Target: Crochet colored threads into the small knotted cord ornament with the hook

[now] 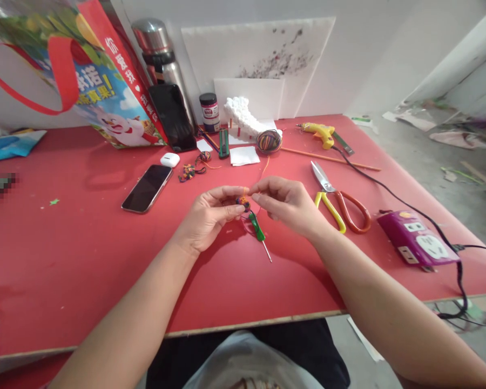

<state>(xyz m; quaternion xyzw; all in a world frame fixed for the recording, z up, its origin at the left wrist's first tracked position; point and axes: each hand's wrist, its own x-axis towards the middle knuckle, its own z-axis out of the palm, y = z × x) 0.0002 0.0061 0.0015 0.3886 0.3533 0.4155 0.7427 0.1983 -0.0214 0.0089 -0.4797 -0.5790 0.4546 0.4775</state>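
My left hand [216, 212] pinches a small multicoloured yarn piece [243, 203] between thumb and fingers above the red table. Close beside it, my right hand [282, 201] has its thumb and forefinger together on an orange strand of yarn [264, 172]. That strand runs back toward a multicoloured yarn ball [269, 141]. Just below the hands is a green-handled hook tool [257, 227], its metal shaft pointing toward me. Whether the tool touches the yarn piece is too small to tell.
Scissors [328, 186] and a purple power socket [417, 240] lie to the right, with a yellow glue gun [319, 133] behind. A phone [147, 188], earbud case [170, 159] and crocheted bits [189, 172] lie left. Bag [121, 116], flask [174, 70] and jar [209, 112] stand behind.
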